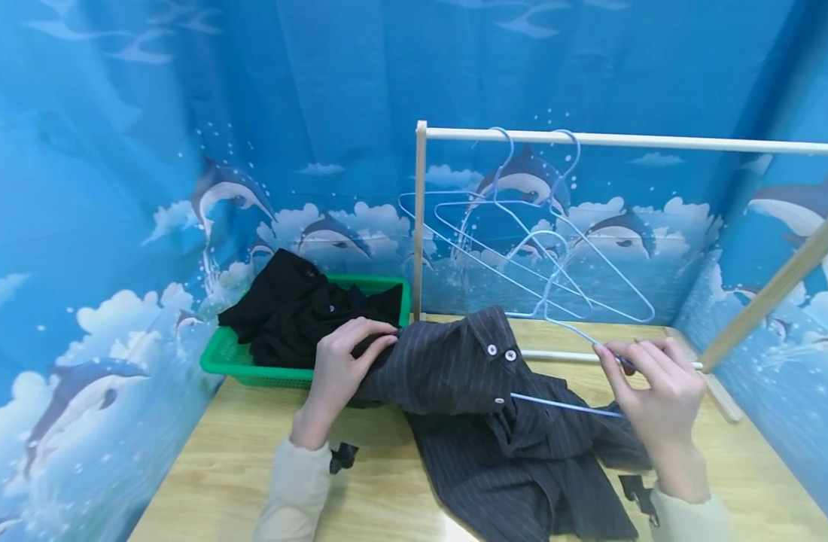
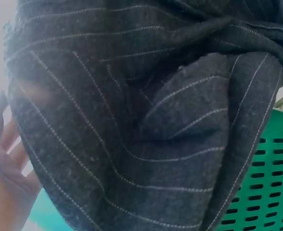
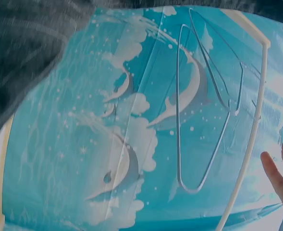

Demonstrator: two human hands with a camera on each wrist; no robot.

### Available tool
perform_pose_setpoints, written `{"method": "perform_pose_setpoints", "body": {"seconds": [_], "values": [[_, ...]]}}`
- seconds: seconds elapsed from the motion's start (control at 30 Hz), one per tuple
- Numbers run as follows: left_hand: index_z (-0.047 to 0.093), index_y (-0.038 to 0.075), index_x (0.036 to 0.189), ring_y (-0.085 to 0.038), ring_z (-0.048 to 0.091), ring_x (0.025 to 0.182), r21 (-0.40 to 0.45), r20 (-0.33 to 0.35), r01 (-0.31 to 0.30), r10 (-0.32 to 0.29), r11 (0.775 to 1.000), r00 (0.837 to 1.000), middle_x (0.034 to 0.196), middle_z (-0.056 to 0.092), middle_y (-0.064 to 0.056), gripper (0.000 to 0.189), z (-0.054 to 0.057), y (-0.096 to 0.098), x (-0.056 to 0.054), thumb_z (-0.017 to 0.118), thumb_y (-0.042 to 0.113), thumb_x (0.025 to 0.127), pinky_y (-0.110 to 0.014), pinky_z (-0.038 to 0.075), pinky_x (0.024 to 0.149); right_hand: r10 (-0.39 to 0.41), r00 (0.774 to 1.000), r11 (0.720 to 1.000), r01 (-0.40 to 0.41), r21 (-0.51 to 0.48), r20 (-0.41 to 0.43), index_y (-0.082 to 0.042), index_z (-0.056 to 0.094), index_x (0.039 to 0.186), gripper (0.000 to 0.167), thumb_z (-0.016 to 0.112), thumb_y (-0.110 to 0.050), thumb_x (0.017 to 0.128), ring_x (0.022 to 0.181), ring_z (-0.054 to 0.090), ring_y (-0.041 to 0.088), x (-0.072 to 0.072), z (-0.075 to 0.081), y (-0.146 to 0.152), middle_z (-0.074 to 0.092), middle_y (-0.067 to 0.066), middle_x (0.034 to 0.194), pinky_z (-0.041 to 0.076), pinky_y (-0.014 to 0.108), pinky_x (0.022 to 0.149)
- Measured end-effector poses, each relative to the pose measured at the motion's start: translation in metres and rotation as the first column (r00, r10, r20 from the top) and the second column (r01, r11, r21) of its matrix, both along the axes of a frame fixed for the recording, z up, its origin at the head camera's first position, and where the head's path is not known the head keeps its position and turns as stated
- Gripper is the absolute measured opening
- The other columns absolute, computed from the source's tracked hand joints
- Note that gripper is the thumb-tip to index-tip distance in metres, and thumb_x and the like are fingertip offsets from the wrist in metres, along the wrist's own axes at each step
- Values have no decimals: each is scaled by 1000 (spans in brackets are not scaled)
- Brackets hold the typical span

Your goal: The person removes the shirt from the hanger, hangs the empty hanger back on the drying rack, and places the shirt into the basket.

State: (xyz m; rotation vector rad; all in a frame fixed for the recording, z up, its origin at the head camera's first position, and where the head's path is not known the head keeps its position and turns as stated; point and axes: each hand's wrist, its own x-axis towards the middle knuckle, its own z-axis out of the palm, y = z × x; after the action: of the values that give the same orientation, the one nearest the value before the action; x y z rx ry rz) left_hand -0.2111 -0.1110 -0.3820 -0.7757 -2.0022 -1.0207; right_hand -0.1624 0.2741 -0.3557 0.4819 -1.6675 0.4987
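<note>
A dark pinstriped button shirt (image 1: pixel 455 369) lies partly on the table, its collar end lifted by my left hand (image 1: pixel 342 361), whose thumb and fingers pinch the cloth. In the left wrist view the shirt (image 2: pixel 131 120) fills most of the picture, beside part of the left hand (image 2: pixel 9 178). My right hand (image 1: pixel 661 384) pinches one sloping arm of a light-blue wire hanger (image 1: pixel 570 325). The hanger's hook points up and its bottom bar runs into the shirt, where its other end is hidden. Fingers of the right hand (image 3: pixel 280 168) show at the right wrist view's edge.
A green basket (image 1: pixel 214 363) holding black clothes (image 1: pixel 295 309) stands at the back left. Behind the shirt rises a rack with a white rail (image 1: pixel 685 141) and wooden posts. Two blue wire hangers (image 1: pixel 631 278) hang from it. A dolphin-print curtain (image 1: pixel 333 113) surrounds the wooden table (image 1: pixel 251 452).
</note>
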Motion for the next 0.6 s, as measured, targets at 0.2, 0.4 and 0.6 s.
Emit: {"method": "perform_pose_setpoints", "body": {"seconds": [0.2,0.4,0.6], "values": [[77,15,100,-11,71,87,22,6,-1,1,1000,1000,93,74,3,12,0,-3,-1,78,9,89,-26,56,81,-21,1000,999,21,-32,-12,6,71,72,58,64,-45,99,57,44,35,9,6,12,52,12,52,33,10,78],[77,14,98,-15,71,86,35,17,-34,33,999,999,93,74,1,8,3,-4,1,77,11,91,-27,56,79,-32,999,997,29,-74,-32,5,71,70,58,67,-46,97,57,42,34,14,4,21,54,14,52,32,10,75],[77,13,97,-15,71,84,35,14,-61,60,998,998,92,74,1,7,5,-8,0,77,11,91,-22,54,81,-32,999,995,30,-95,-20,4,73,68,53,72,-42,93,59,42,30,20,-4,38,54,14,52,33,8,78]]}}
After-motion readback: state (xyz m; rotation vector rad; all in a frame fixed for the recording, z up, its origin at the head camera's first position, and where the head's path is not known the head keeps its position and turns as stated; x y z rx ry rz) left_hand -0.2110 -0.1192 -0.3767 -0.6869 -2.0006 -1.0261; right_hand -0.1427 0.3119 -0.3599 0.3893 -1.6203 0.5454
